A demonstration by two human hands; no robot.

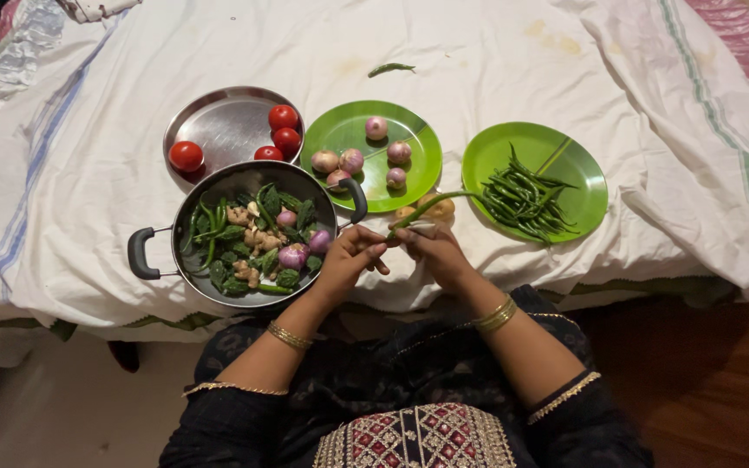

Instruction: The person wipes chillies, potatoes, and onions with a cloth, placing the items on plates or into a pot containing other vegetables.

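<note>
Left hand (350, 254): its grip is closed on one end of a long green chilli (426, 208), beside the pan's handle.
Right hand (433, 247): the same chilli is pinched in its grip, near the bed's edge.
Pan (218, 186): filled with greens, ginger and onions.
Right green plate (582, 178): heaped with more chillies.
Steel plate (218, 130): tomatoes are carried.

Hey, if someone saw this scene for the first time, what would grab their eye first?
Probably the two hands, left hand and right hand, meeting at the table's near edge around a long green chilli. Left of them sits a dark pan of mixed vegetables. Beyond lie two bright green plates, one with onions, one with green chillies.
</note>
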